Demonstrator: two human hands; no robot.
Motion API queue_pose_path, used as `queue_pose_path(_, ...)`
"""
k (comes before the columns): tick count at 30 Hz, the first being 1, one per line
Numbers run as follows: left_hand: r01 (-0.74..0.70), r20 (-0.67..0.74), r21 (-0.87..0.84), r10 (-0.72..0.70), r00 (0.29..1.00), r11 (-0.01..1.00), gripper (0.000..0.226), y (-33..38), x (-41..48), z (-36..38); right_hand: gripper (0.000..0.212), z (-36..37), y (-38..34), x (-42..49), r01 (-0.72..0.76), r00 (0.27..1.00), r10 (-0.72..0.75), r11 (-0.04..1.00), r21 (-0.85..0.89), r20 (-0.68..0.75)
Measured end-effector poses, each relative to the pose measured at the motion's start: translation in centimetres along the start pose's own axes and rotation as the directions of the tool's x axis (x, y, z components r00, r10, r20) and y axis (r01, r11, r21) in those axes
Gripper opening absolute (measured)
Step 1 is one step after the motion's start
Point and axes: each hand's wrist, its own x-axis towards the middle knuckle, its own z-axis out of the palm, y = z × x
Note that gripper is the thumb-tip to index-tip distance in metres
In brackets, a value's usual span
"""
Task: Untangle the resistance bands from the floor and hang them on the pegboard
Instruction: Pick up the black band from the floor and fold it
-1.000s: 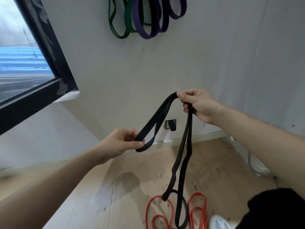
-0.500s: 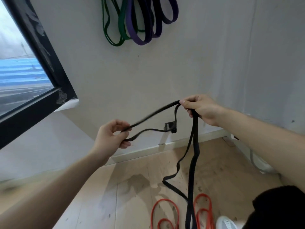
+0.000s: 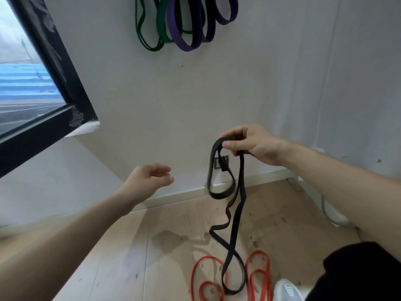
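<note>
My right hand [image 3: 256, 144] pinches the top of a long black resistance band [image 3: 237, 205], which hangs twisted down to the floor. A short loop of the band droops just left of that hand. My left hand [image 3: 149, 181] is open at mid-height, fingers spread, apart from the band and holding nothing. Red bands [image 3: 258, 276] lie coiled on the wooden floor under the black band's lower end. High on the wall hang green bands [image 3: 149, 40] and purple bands [image 3: 191, 38]; their pegs are out of frame.
A black-framed window [image 3: 54, 118] fills the left side. A wall socket [image 3: 221, 162] sits low on the wall behind the band. A white shoe [image 3: 286, 290] and dark clothing [image 3: 364, 272] are at the lower right, and a grey cable [image 3: 325, 211] runs along the right wall.
My left hand let go of the black band and opened. The freed loop swung back toward my right hand and now droops beside it.
</note>
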Motion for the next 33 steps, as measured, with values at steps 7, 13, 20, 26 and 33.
queue_pose_path(7, -0.241, 0.115, -0.035, 0.243, 0.963, 0.970, 0.051, 2.1, -0.8, 1.7, 0.028, 2.5, -0.6, -0.5, 0.037, 0.963, -0.009, 0.994, -0.099, 0.271)
queue_pose_path(13, -0.355, 0.237, 0.056, 0.333, 0.913, 0.933, 0.020, 3.5, -2.0, 2.7, 0.029, 4.6, -1.0, -0.7, 0.072, 0.949, -0.036, 0.992, -0.104, 0.312)
queue_pose_path(20, -0.341, 0.083, -0.060, 0.345, 0.935, 0.938, 0.017, 4.0, -2.0, 2.5, 0.026, 5.8, 0.1, -0.4, 0.086, 0.939, -0.017, 0.979, -0.187, 0.344)
queue_pose_path(26, -0.355, -0.157, -0.304, 0.321, 0.934, 0.884, 0.027, 4.6, -1.5, 0.9, 0.012, 6.3, 4.2, 0.4, -0.007, 0.916, 0.141, 0.942, -0.337, 0.375)
queue_pose_path(33, -0.314, -0.292, -0.341, 0.218, 0.931, 0.886, 0.017, 3.4, -0.3, -1.3, 0.021, 4.3, 5.4, 0.9, -0.153, 0.916, 0.262, 0.928, -0.339, 0.305)
